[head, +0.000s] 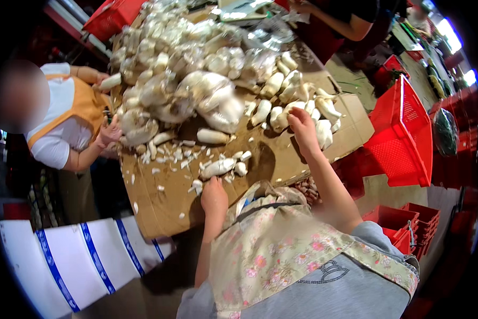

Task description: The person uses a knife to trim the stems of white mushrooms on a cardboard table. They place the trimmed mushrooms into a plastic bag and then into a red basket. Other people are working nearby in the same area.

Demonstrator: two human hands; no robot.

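Observation:
My right hand point(304, 129) reaches into a cluster of loose king oyster mushrooms. Its fingertips touch a pale mushroom point(282, 119), and whether they grip it is hidden. Low on the cardboard-covered table point(163, 211), my left hand point(215, 197) has curled fingers beside a trimmed mushroom point(219, 168). What those fingers hold, if anything, I cannot see. Small cut pieces point(241, 169) lie against that mushroom. Farther in, a single thick mushroom point(212, 136) rests on its side near a bulging clear plastic bag of mushrooms point(219, 99).
A large heap of bagged mushrooms point(175, 56) covers the table's far side. White trimmings point(183, 154) litter the cardboard. At the left a person in an orange apron point(81, 103) holds a mushroom point(110, 81). Red crates point(402, 139) stand to the right, white boxes point(71, 259) at lower left.

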